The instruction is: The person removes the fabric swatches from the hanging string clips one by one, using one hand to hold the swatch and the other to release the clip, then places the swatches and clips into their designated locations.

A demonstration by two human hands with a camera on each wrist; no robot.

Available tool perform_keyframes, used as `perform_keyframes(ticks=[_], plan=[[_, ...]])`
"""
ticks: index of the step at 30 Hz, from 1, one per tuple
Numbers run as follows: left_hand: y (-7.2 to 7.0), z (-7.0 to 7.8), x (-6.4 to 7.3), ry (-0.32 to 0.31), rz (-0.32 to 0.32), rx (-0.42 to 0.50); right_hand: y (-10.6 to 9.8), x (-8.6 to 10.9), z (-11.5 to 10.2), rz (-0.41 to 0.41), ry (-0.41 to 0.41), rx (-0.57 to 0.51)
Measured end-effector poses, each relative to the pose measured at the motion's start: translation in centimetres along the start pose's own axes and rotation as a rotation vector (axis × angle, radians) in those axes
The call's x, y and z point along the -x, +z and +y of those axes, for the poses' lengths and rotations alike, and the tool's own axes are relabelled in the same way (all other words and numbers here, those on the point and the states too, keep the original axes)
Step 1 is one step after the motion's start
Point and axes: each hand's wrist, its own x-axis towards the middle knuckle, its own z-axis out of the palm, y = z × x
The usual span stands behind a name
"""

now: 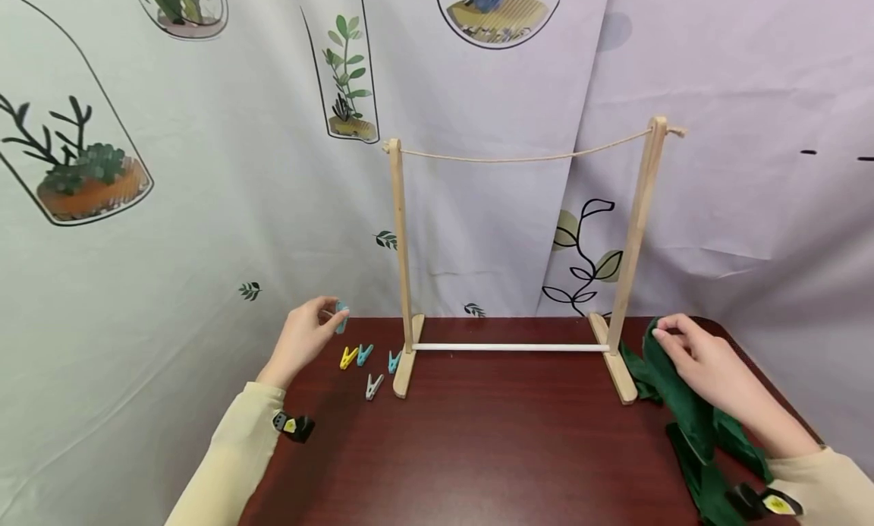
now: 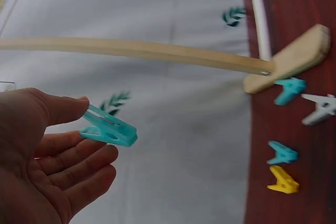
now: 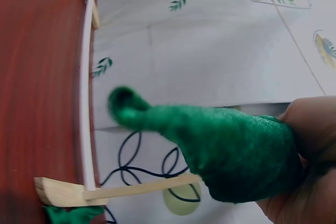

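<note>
My left hand (image 1: 307, 336) pinches a light blue clothespin (image 2: 111, 127) between thumb and index finger, lifted off the table at the left of the wooden rack. In the left wrist view its other fingers are loosely bent beneath the clothespin. On the right, my right hand (image 1: 706, 363) grips a dark green cloth (image 1: 686, 404) by its upper part, beside the rack's right foot. The cloth hangs from the fingers, its lower part lying on the table. The wooden rack (image 1: 403, 245) has a thin rope (image 1: 505, 160) strung between the tops of its two posts.
Beside the rack's left foot lie a yellow clothespin (image 1: 348, 357), a grey one and two blue ones. A white rod (image 1: 512, 348) joins the rack's feet on the dark red table (image 1: 505, 450). Behind hangs a pale curtain (image 1: 273, 177) printed with plants. Green cloth also lies behind the right foot.
</note>
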Motion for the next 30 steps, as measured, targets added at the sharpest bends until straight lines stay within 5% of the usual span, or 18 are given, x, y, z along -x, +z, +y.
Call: perform_keyframes(ticks=[16,30], plan=[[3.9,-4.6,2.6,-0.085,-0.101,-0.057,3.8,2.2,2.1,-0.109,0.113,-0.052],[6.1,-6.2,3.4,-0.162,-0.158,-0.058,6.5,3.6,3.8,-0.191,0.215,-0.098]])
